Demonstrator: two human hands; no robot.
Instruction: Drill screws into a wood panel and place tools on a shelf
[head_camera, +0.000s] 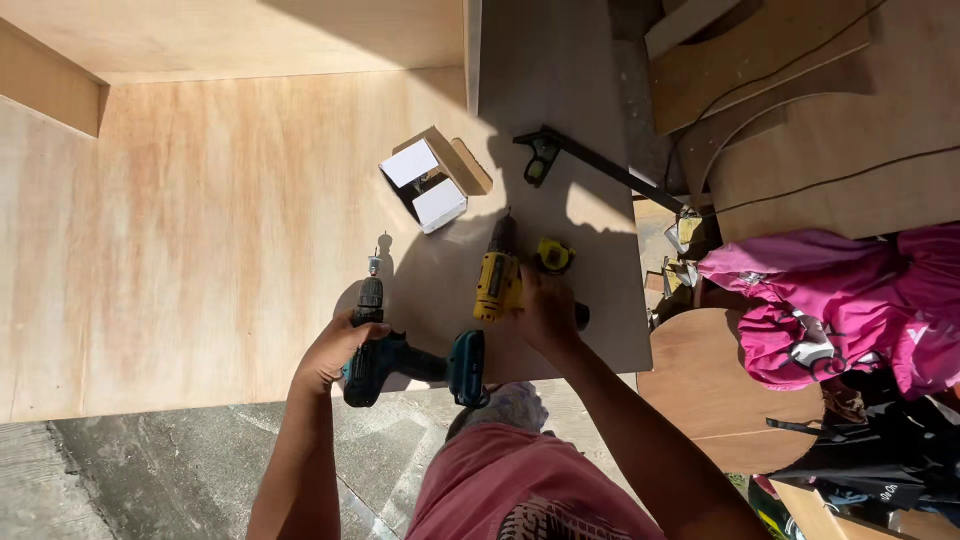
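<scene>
Head view, looking down on a plywood sheet (200, 220) in hard sunlight. Left hand (335, 352) wrapped around teal drill (385, 350), fingers clamped on its body, bit pointing away, battery end near the sheet's front edge. Right hand (545, 310) resting on yellow drill (497, 280), fingers curled over its handle; lying flat on the sheet, just right of the teal one. Small open cardboard box (432, 182) farther back. Black square (590, 165) beyond. Pink cloth (830, 300) at right, off the sheet.
</scene>
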